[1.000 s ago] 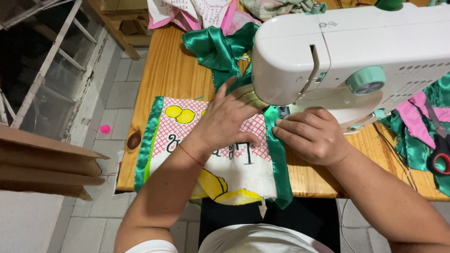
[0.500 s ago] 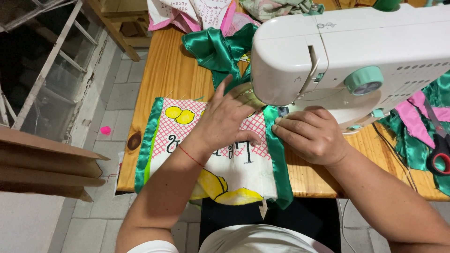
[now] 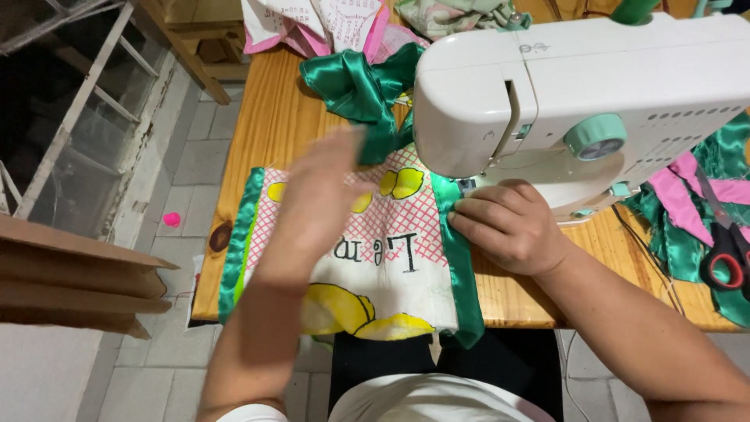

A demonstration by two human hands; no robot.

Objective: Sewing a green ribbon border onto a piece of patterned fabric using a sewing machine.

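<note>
Fingertips (image 3: 461, 209) of your right hand (image 3: 512, 227) press flat on the green satin edging (image 3: 461, 266), curled slightly and closed around nothing, pinning the trim to the wooden table (image 3: 258, 133) just in front of the needle area of the white sewing machine (image 3: 578, 94). Your left hand (image 3: 316, 195) is blurred above the printed cloth panel (image 3: 375, 258), fingers spread and open; whether it touches the fabric you cannot tell from this view. That panel, with its pink lattice and yellow lemons, lies flat beneath both hands, its near end hanging over the table edge toward your lap, its far end running under the machine head into a bunched heap of green satin (image 3: 359, 86). Judge the cloth as light and limp, so it will fold or drift unless held flat; the satin border looks slick and likely to slide against the panel, so hold it close to the seam line with flat fingers rather than pinching at a loose corner. Red-handled scissors (image 3: 726, 258) rest well off to your right on more green and pink scraps.
</note>
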